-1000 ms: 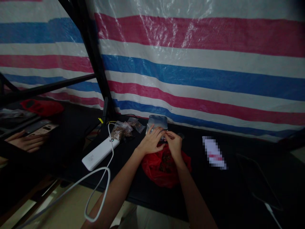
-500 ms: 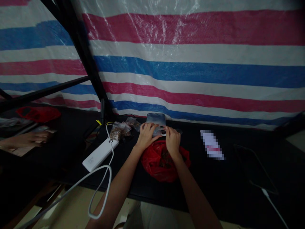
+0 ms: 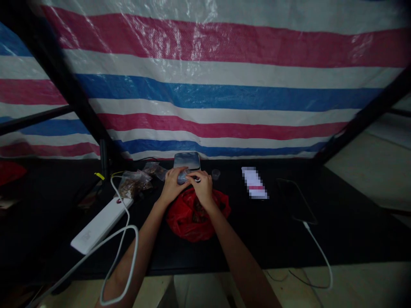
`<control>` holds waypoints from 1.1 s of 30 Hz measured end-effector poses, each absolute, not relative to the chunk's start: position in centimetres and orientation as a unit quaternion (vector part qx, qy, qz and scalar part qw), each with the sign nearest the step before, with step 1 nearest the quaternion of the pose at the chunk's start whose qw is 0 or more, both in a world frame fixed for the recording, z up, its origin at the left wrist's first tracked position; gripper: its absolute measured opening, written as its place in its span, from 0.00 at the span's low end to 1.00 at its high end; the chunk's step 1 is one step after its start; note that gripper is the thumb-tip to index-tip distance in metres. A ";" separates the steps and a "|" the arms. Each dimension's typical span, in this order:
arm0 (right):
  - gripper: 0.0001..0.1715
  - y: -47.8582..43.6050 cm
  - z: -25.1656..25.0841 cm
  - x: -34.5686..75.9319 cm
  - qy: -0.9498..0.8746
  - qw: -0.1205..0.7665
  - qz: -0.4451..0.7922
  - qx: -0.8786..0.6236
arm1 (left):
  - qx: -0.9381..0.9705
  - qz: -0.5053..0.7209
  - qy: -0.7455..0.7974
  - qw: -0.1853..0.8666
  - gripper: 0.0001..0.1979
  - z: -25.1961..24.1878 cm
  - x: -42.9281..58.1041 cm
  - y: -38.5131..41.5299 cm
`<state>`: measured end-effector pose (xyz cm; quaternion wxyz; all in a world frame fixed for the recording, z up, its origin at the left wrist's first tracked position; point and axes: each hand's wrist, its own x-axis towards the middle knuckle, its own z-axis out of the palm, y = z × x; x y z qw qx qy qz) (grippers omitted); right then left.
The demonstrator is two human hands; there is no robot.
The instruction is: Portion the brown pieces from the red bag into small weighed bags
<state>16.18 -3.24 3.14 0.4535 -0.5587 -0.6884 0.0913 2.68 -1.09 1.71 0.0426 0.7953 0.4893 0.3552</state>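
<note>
My left hand (image 3: 173,186) is closed on a small clear plastic bag (image 3: 182,176). My right hand (image 3: 203,187) pinches at the bag's right side, with a small white ring-shaped piece (image 3: 198,180) by its fingers; whether it grips that piece is unclear. Just below the hands lies an open red plastic bag (image 3: 183,222) with dark brown bits inside, partly covered by my right forearm. Behind the hands rests a flat silver-topped device (image 3: 187,159), like a small scale. A little clear cup (image 3: 215,174) stands to the right of my right hand.
Filled clear bags (image 3: 132,184) lie at left beside a white power bank (image 3: 99,226) with a looping white cable (image 3: 136,252). At right are a pixelated pale item (image 3: 255,183) and a dark phone (image 3: 298,201) on a cable. A striped tarp (image 3: 205,94) hangs behind the black table.
The view has swung right, so things sit further left in it. My right hand has come closer to my left over the clear bag. The neighbouring person's hand has left the view.
</note>
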 end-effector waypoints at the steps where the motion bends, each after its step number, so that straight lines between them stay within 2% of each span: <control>1: 0.05 -3.3 3.1 16.1 -0.688 0.453 0.097 -0.559 | 0.794 0.353 0.493 0.042 0.19 1.7 2.6 -1.1; 4: 0.05 -3.5 3.4 16.0 -0.693 0.448 0.085 -0.559 | 0.784 0.351 0.510 0.041 0.18 1.3 2.7 -1.0; 9: 0.17 -3.5 4.8 18.7 -0.643 0.488 -0.001 -0.591 | 0.754 0.357 0.550 0.022 0.19 1.3 2.7 0.9; 13: 0.15 -3.0 4.3 24.2 -0.591 0.515 -0.018 -0.621 | 0.790 0.325 0.520 -0.009 0.25 3.2 2.7 4.2; 15: 0.17 -2.9 2.9 26.4 -0.607 0.502 0.008 -0.616 | 0.804 0.290 0.519 -0.008 0.27 4.1 2.9 6.1; 18: 0.30 -2.7 0.5 27.6 -0.613 0.465 0.042 -0.637 | 0.819 0.231 0.525 0.013 0.31 4.6 3.4 8.5; 20: 0.33 -2.5 -0.8 27.3 -0.625 0.424 0.048 -0.653 | 0.829 0.196 0.522 0.037 0.36 4.7 3.8 9.5; 23: 0.30 -2.1 -1.7 26.4 -0.656 0.385 0.059 -0.647 | 0.837 0.184 0.512 0.057 0.41 5.1 4.0 9.2; 26: 0.24 -1.6 -1.9 26.1 -0.667 0.393 0.070 -0.629 | 0.835 0.241 0.494 0.025 0.38 5.7 3.6 6.4; 29: 0.19 -1.2 -1.6 26.2 -0.655 0.434 0.104 -0.610 | 0.847 0.264 0.460 0.017 0.29 5.9 2.8 1.5; 33: 0.20 -1.9 -0.4 26.2 -0.610 0.536 0.219 -0.541 | 0.873 0.200 0.425 0.132 0.27 5.0 2.0 -4.1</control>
